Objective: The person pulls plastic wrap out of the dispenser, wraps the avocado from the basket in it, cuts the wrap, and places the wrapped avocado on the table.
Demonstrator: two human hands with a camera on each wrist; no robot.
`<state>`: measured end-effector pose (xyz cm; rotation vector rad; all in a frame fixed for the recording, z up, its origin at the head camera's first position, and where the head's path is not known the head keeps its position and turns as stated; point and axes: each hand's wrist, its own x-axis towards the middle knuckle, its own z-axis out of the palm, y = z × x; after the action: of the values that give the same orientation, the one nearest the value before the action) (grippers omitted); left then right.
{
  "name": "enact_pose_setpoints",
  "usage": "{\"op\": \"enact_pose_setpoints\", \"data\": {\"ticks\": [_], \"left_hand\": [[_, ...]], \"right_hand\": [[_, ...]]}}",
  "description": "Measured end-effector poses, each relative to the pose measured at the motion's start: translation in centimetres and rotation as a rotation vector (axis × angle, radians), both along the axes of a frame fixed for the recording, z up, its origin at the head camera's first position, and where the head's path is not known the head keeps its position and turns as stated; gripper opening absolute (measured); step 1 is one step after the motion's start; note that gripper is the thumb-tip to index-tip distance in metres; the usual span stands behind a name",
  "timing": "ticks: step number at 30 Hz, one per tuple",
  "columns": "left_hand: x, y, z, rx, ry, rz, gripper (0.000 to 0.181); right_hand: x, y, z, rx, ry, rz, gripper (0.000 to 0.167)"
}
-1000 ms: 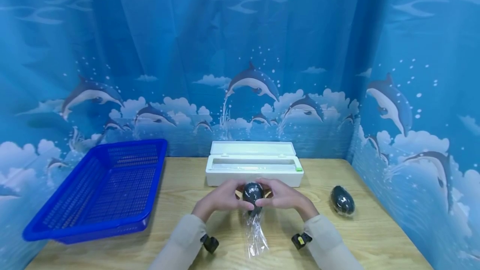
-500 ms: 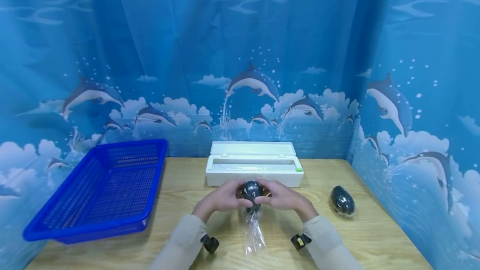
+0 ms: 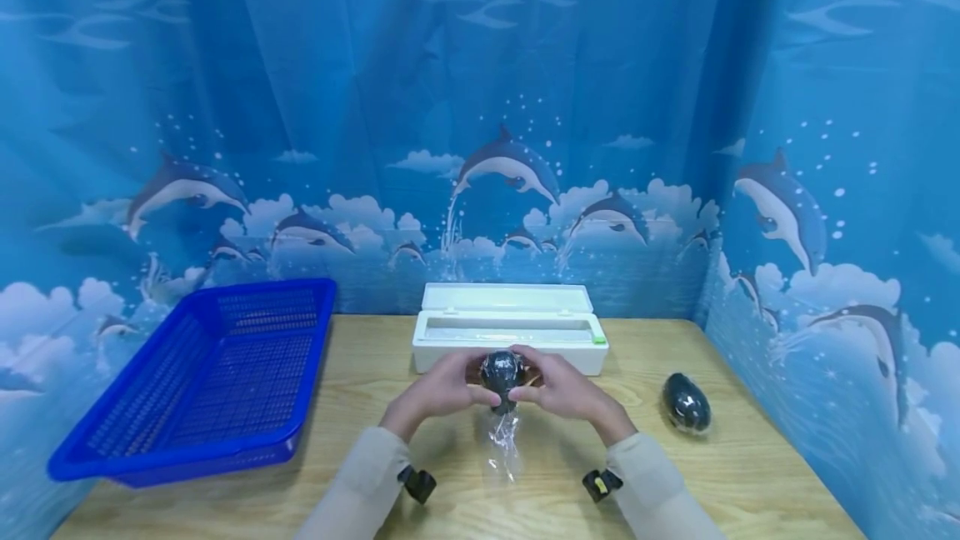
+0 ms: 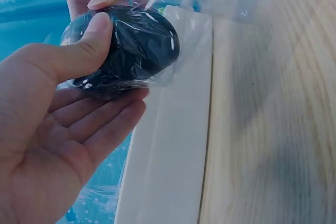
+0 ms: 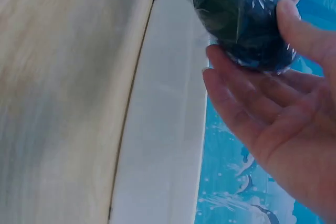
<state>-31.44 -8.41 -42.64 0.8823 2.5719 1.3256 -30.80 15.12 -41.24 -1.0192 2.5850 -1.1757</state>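
Note:
A dark, egg-shaped object (image 3: 502,371) in clear cling film is held between both hands at the middle of the table, in front of the white dispenser box. My left hand (image 3: 444,391) grips its left side, thumb on the near face and fingers beneath, as the left wrist view shows. From the other side my right hand (image 3: 558,387) holds it the same way, thumb against the film. A loose tail of cling film (image 3: 503,446) hangs toward me. In the right wrist view the wrapped object (image 5: 239,22) looks dark green and glossy.
Behind the hands stands a white cling film dispenser (image 3: 510,357), lid raised, with a green slider (image 3: 598,340). A blue plastic basket (image 3: 195,382) lies at the left. Another dark oval object in film (image 3: 686,403) rests at the right on the wooden table (image 3: 750,473).
Both hands have lifted the wrapped object slightly up and away from me. The loose film tail has risen with it and looks shorter. The rest of the table is the same.

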Motion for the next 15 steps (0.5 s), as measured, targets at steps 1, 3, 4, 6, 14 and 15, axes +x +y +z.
{"op": "enact_pose_setpoints", "data": {"ticks": [1, 3, 4, 6, 14, 15], "left_hand": [[0.0, 0.0, 0.1, 0.002, 0.004, 0.016, 0.066], [0.2, 0.0, 0.3, 0.002, 0.023, 0.049, 0.068], [0.2, 0.0, 0.4, 0.003, 0.041, 0.060, 0.069], [0.2, 0.0, 0.4, 0.015, 0.086, 0.071, 0.069], [0.4, 0.4, 0.3, 0.039, 0.235, 0.112, 0.071], [0.4, 0.5, 0.4, 0.047, 0.232, 0.110, 0.071]], "right_hand": [[0.1, 0.1, 0.2, -0.009, -0.004, -0.017, 0.062], [0.2, 0.2, 0.6, -0.016, -0.002, -0.059, 0.062], [0.3, 0.3, 0.8, -0.017, -0.001, -0.085, 0.061], [0.3, 0.3, 1.1, -0.020, 0.001, -0.143, 0.055], [0.7, -0.1, 1.4, -0.076, -0.240, -0.249, 0.052], [0.7, -0.1, 1.4, -0.091, -0.275, -0.228, 0.053]]}}
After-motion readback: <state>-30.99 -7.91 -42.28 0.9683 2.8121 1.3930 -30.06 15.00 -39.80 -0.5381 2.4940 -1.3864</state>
